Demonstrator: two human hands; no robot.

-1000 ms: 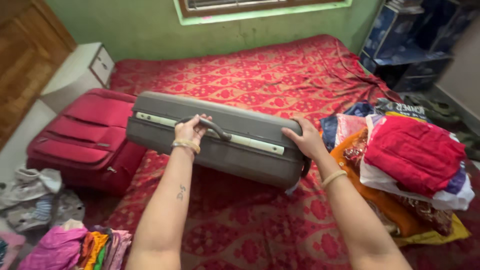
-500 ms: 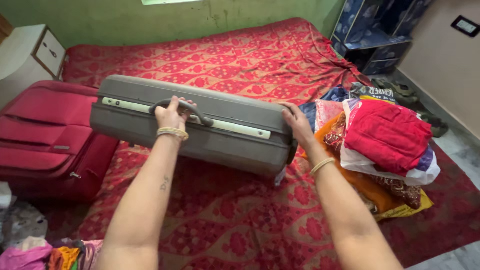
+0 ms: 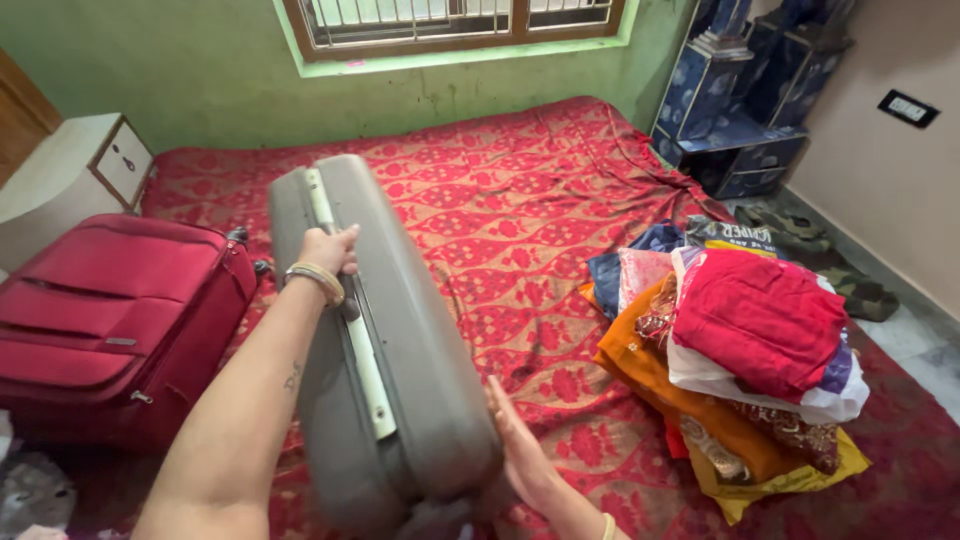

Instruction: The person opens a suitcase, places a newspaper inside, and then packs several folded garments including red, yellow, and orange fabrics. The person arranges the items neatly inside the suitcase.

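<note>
Suitcase now swung end-on over bed; left hand grips handle, right hand flat, steadying its side.

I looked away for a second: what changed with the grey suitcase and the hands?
The grey suitcase swung from lying crosswise to pointing away from the person. The left hand kept its grip on the handle; the right hand slid from the top edge to its side. The red suitcase and clothes pile stayed.

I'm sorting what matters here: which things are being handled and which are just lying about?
In hand: grey suitcase, left hand on its handle, right hand flat against its side.
Lying about: red suitcase, clothes pile, bedside cabinet, blue shelves.
</note>
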